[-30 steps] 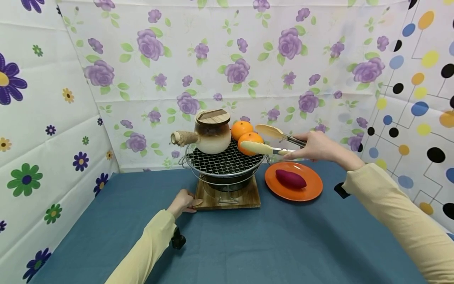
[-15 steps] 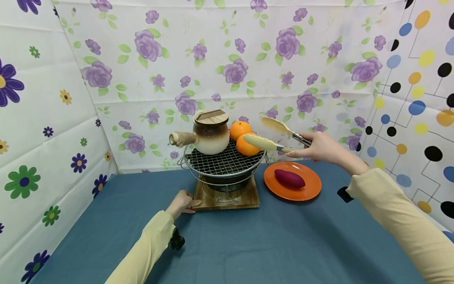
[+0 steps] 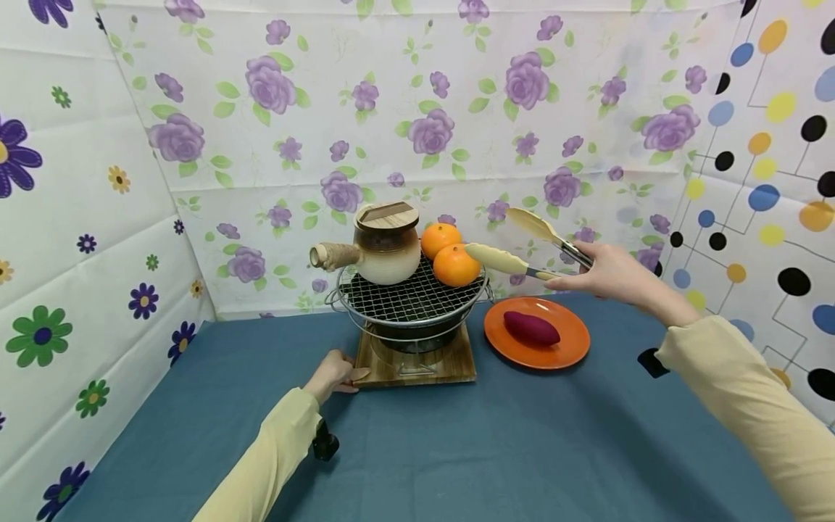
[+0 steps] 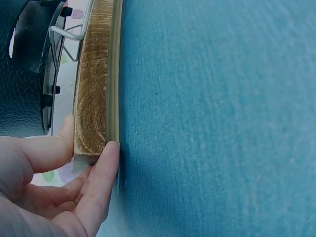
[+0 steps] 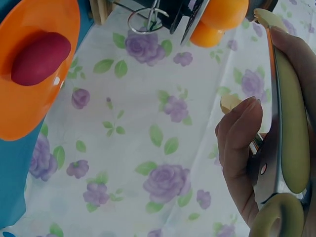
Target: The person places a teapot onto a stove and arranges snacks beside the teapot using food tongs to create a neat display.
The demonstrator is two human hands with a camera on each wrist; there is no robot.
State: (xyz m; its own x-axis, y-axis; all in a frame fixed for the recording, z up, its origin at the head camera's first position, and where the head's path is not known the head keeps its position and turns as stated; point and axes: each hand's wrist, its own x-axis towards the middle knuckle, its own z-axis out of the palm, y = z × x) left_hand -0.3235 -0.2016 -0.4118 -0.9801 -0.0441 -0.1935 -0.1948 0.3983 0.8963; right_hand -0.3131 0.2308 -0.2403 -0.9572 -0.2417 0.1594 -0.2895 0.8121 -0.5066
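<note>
My left hand (image 3: 334,373) grips the front left corner of the wooden board (image 3: 417,373), thumb on top and fingers at its side and underneath. My right hand (image 3: 609,274) holds a pair of tongs (image 3: 502,259) with cream tips; the tips stand apart with nothing between them, just right of the oranges. Two oranges, a front one (image 3: 457,266) and a rear one (image 3: 440,238), sit on the right of the grill rack (image 3: 417,301). Left of them on the rack is a clay pot (image 3: 389,254) with a wooden lid and a rope-wrapped handle.
An orange plate (image 3: 574,348) with a purple sweet potato (image 3: 531,328) lies right of the grill. A black stove body (image 4: 22,89) stands on the board below the rack. Flowered cloth (image 3: 274,181) hangs close behind the grill, and a blue cloth (image 3: 404,457) covers the table.
My right hand and the tongs have moved right, away from the oranges, and the tips have left the front orange. Both oranges stay on the rack. My left hand stays on the board.
</note>
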